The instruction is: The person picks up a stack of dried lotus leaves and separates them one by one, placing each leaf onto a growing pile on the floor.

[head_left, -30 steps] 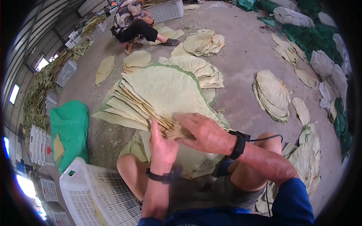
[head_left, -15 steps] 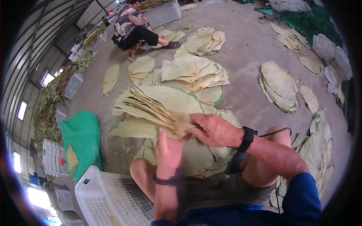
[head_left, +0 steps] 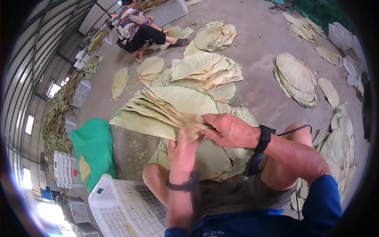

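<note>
A bundle of dried lotus leaves (head_left: 158,112), pale green and folded into a fan, is held in front of me. My right hand (head_left: 233,130), with a black band on its wrist, grips the gathered stem end. From below, my left hand (head_left: 182,156) supports the same end, its thumb up against the leaves and its other fingers mostly hidden behind them. Broad outer leaves lie on both sides of the thin folded layers. More flat leaves (head_left: 207,160) are spread beneath my hands, between my legs. Just beyond the bundle is a stack of leaves (head_left: 205,71).
A white plastic crate (head_left: 130,205) stands at my left knee, beside a green sack (head_left: 92,150). Leaf stacks (head_left: 296,81) lie on the floor to the right. Another person (head_left: 138,29) sits low at the back left. Crates and heaped leaves (head_left: 59,118) line the left wall.
The near outer leaf has come up closer against the bundle and shows more of its face. Both hands keep hold at the stem end. The whole view has shifted slightly.
</note>
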`<action>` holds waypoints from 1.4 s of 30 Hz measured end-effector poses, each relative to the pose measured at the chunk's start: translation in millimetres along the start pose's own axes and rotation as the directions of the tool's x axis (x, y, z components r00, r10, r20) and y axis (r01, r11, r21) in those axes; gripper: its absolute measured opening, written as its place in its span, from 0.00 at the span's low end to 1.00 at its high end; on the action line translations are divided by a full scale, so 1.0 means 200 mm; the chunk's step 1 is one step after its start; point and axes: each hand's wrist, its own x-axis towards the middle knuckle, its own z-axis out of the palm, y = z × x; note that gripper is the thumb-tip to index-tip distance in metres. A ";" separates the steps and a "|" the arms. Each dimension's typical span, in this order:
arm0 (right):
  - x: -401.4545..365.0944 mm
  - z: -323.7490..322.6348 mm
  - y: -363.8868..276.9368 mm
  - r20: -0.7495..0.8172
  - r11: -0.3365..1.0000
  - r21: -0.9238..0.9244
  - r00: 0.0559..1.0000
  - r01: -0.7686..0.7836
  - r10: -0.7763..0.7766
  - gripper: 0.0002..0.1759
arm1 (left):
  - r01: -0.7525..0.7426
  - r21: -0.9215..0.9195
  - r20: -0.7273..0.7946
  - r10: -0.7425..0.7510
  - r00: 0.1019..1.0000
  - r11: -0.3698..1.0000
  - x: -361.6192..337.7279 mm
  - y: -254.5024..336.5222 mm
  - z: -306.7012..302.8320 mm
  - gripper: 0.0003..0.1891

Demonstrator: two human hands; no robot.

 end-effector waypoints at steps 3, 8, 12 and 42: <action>-0.01 0.01 0.02 0.006 1.000 -0.022 1.000 0.004 -0.004 0.12 | 0.017 -0.034 0.006 -0.017 1.000 0.999 0.01 -0.03 -0.03 0.25; -0.01 0.03 0.07 -0.074 0.998 -0.060 0.997 -0.023 0.019 0.11 | 0.103 -0.092 -0.145 -0.115 0.983 0.990 0.06 -0.01 -0.07 0.10; 0.03 -0.09 0.09 -0.180 0.966 -0.235 0.982 -0.106 0.065 0.10 | 0.111 -0.145 -0.167 -0.135 0.977 0.983 0.08 0.04 -0.03 0.18; 0.03 0.04 0.00 0.137 0.991 0.095 0.988 -0.091 0.077 0.35 | 0.136 -0.122 0.038 -0.132 0.991 0.983 -0.01 0.12 -0.09 0.28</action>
